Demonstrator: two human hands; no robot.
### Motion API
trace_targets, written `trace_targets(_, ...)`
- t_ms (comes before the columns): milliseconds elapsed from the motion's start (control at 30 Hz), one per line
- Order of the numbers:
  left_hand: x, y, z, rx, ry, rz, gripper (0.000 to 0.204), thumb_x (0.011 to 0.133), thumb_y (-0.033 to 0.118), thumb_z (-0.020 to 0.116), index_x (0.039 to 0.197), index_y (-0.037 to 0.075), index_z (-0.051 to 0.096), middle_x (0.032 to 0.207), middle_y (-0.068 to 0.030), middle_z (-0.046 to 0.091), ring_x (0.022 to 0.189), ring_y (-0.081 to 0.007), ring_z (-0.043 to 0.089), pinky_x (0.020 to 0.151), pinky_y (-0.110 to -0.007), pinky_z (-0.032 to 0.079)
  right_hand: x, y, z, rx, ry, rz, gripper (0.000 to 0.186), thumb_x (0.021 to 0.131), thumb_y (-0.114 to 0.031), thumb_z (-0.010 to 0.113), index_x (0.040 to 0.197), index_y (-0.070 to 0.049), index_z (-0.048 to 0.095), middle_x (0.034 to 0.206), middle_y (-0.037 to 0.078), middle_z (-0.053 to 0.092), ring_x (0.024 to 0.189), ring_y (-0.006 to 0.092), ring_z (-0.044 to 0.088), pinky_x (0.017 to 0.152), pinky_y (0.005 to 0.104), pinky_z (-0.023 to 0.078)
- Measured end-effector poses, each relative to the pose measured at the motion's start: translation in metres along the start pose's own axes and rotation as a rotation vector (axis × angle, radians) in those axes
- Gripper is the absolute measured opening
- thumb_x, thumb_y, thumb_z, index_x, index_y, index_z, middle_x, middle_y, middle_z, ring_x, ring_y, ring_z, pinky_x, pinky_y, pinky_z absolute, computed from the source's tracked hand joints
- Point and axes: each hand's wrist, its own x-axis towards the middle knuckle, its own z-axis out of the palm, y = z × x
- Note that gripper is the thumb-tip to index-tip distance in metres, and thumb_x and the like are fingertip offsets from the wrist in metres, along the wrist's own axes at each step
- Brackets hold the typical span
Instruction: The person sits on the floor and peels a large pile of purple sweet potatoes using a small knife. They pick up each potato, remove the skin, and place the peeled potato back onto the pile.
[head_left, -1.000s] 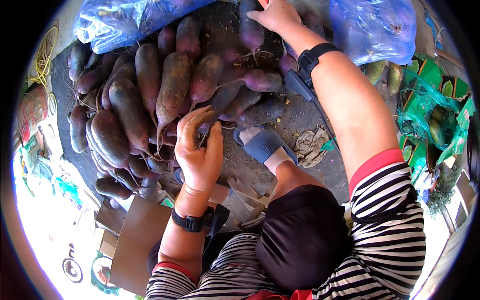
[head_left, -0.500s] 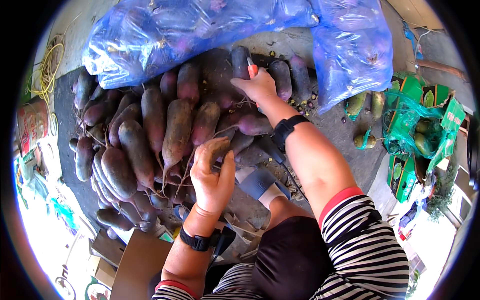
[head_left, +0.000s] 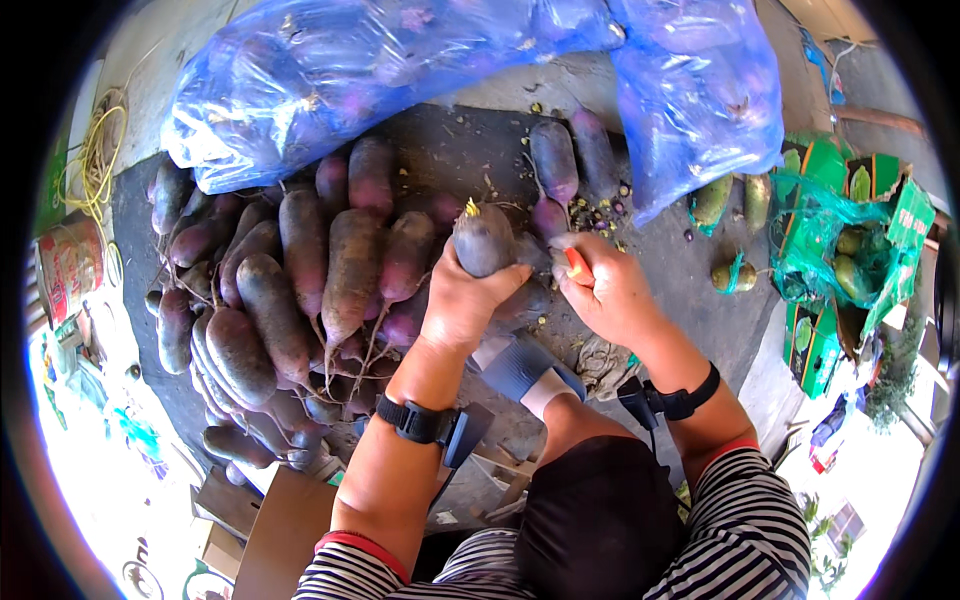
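Observation:
My left hand (head_left: 458,308) is wrapped round a purple radish (head_left: 485,243), its cut end with a small yellow sprout pointing up and away from me. Close to its right, my right hand (head_left: 612,295) grips a small knife (head_left: 578,267) by its orange handle. Most of the blade is hidden or blurred beside the fingers. A heap of long purple radishes (head_left: 350,270) with thin roots lies left of my hands. Just beyond the right hand rest a few more, among them a dark radish (head_left: 553,160).
Blue plastic bags (head_left: 300,90) full of radishes lie along the far side. A dark mat (head_left: 690,290) spreads under the heap, with small trimmings scattered on it. At the right sits a torn green carton (head_left: 905,225) with netted green produce. A cardboard box (head_left: 285,530) stands near my left arm.
My right hand has drawn back toward me with the knife, away from the far radishes. The left hand has moved up and right, and now a sprouted radish stands in its grip.

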Motion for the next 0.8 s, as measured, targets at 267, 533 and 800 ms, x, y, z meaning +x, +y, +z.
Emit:
trace_targets(267,-0.027,-0.012,0.008,0.679,0.115,0.335,0.065,0.069,0.006,0.083,0.128,-0.001,0.056,0.110,-0.0129,0.069,0.101,-0.0171,0.065,0.091,-0.033,0.053,-0.007,-0.018,-0.026,-0.432,-0.073,-0.167,0.017,0.083,-0.017,0.071,0.089,-0.008,0.058,0.081,0.010,0.064,0.070,0.0340,0.067,0.062,0.0452,0.054)
trace_targets(533,-0.051,-0.010,0.026,0.806,-0.056,0.510,0.061,0.065,0.005,0.083,0.121,0.005,0.060,0.110,-0.0153,0.067,0.105,-0.0284,0.066,0.096,-0.038,0.051,-0.001,0.052,-0.028,-0.596,-0.242,0.231,0.014,0.085,-0.013,0.063,0.096,-0.005,0.061,0.091,0.019,0.071,0.087,0.0406,0.069,0.073,0.0525,0.054)
trace_targets(800,-0.099,0.009,-0.013,0.535,0.063,0.305,0.075,0.067,0.013,0.089,0.131,0.000,0.052,0.114,-0.0085,0.065,0.104,-0.0136,0.061,0.094,-0.033,0.052,-0.029,0.049,-0.001,-0.421,-0.206,0.313,0.021,0.092,-0.022,0.064,0.099,-0.004,0.059,0.087,0.025,0.068,0.084,0.0475,0.065,0.070,0.0539,0.051)
